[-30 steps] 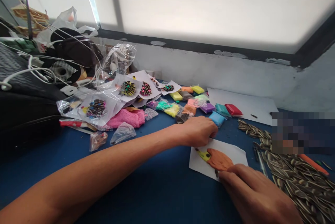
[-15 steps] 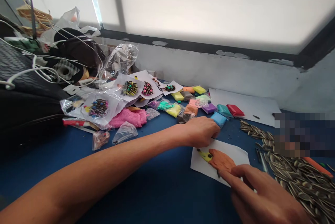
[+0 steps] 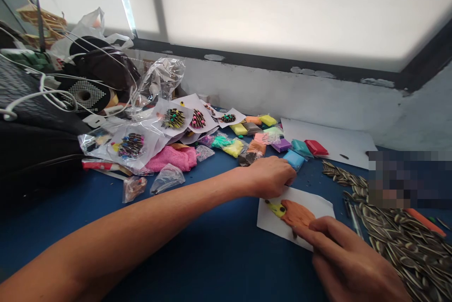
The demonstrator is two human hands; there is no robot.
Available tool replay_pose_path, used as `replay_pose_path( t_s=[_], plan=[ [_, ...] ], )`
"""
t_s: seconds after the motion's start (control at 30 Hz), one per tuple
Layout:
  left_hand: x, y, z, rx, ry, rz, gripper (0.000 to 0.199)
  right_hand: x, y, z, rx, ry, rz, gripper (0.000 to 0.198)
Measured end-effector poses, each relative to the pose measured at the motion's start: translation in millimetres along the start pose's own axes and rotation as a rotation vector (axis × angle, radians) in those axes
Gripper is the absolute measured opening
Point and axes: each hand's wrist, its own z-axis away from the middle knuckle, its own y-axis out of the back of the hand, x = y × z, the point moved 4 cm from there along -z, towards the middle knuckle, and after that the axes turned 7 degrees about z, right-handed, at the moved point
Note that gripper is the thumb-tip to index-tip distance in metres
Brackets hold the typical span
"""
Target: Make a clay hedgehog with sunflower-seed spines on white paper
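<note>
An orange modelling-clay body (image 3: 298,213) with a yellow-green clay head (image 3: 276,209) lies flat on a sheet of white paper (image 3: 319,201). Dark dots mark the eye and the snout tip. My left hand (image 3: 271,177) rests at the paper's upper left edge, curled closed, its fingertips hidden underneath. From the lower right comes my right hand (image 3: 349,257), fingers stretched out and apart. Two of its fingertips touch the lower right edge of the orange clay. A small dark piece pokes out from under the clay beside one fingertip.
Sunflower seeds (image 3: 399,241) are heaped on the right. Coloured clay packets (image 3: 293,160) lie beyond my left hand. Finished seed-and-clay hedgehogs (image 3: 173,118) on paper, a pink cloth (image 3: 173,158) and plastic bags stand left of them. A black bag (image 3: 38,151) fills the left edge.
My right hand's fingertips have slid slightly left along the clay's lower edge. My left hand stays in place. The whole view has shifted a little.
</note>
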Motion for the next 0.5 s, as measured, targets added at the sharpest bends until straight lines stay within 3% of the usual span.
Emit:
replay_pose_path(
  t_s=[0.17,0.5],
  plan=[
    [0.4,0.3,0.4,0.005,0.000,-0.015,0.015,4.9,2.9,0.1,0.028,-0.042,0.000,0.034],
    [-2.1,-2.5,-2.3,0.016,-0.011,-0.007,0.016,3.3,7.1,0.1,0.081,0.094,0.085,0.038]
  ],
)
